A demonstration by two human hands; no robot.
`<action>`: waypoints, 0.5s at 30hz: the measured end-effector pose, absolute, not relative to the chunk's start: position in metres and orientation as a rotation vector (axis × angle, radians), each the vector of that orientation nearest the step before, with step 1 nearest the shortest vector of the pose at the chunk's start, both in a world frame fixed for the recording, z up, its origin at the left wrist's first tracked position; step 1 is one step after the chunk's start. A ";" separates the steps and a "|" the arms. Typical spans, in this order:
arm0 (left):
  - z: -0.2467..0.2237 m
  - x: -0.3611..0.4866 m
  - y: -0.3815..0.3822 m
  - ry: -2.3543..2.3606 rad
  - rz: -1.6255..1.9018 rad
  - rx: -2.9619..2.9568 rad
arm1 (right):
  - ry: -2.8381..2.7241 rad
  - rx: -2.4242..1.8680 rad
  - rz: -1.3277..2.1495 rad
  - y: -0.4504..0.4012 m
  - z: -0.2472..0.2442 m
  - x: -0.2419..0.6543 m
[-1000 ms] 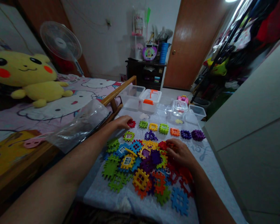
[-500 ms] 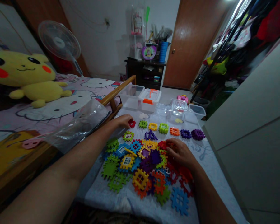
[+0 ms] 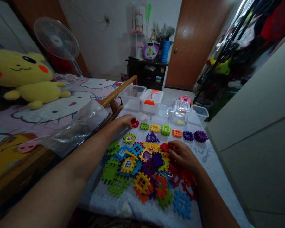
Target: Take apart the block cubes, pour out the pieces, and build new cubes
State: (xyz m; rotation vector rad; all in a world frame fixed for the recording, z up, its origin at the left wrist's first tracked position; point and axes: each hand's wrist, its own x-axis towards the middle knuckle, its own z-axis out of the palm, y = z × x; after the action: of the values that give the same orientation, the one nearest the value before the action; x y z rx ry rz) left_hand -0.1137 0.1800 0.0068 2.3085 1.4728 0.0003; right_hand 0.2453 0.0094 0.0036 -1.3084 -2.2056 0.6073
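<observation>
At the left end of a row of small stacks, my left hand (image 3: 127, 120) has its fingers closed on a red piece (image 3: 134, 123). To its right lie green (image 3: 144, 126), yellow (image 3: 155, 128), light green (image 3: 165, 129), orange (image 3: 177, 133) and purple (image 3: 200, 136) pieces. My right hand (image 3: 181, 153) rests at the right side of a heap of mixed notched plastic pieces (image 3: 142, 183), its curled fingers against red pieces (image 3: 164, 147). Whether those fingers grip one is hidden.
Clear plastic containers (image 3: 133, 98) and a box with orange latches (image 3: 151, 100) stand behind the row. A wooden rail (image 3: 123, 88), a plastic bag (image 3: 78, 129) and a bed with a yellow plush toy (image 3: 38, 90) are at left.
The view has shifted slightly. More of the red piece now shows beside my left hand's fingers. My right hand stays at the red pieces.
</observation>
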 end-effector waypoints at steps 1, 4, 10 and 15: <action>0.007 -0.114 0.180 1.473 -0.022 2.308 | -2.209 -1.306 0.606 0.009 0.004 0.245; 0.009 -0.113 0.180 1.476 -0.062 2.308 | -2.213 -1.310 0.611 0.009 0.004 0.245; 0.010 -0.109 0.181 1.473 -0.066 2.328 | -2.212 -1.327 0.612 0.009 0.005 0.245; 0.010 -0.110 0.178 1.440 0.004 2.335 | -2.209 -1.315 0.595 0.009 0.006 0.245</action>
State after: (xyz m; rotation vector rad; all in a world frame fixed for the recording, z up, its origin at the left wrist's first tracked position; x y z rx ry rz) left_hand -0.1096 0.1784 0.0103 2.3353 1.4400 0.0042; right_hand 0.2448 0.0090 0.0057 -1.3155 -2.2089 0.5950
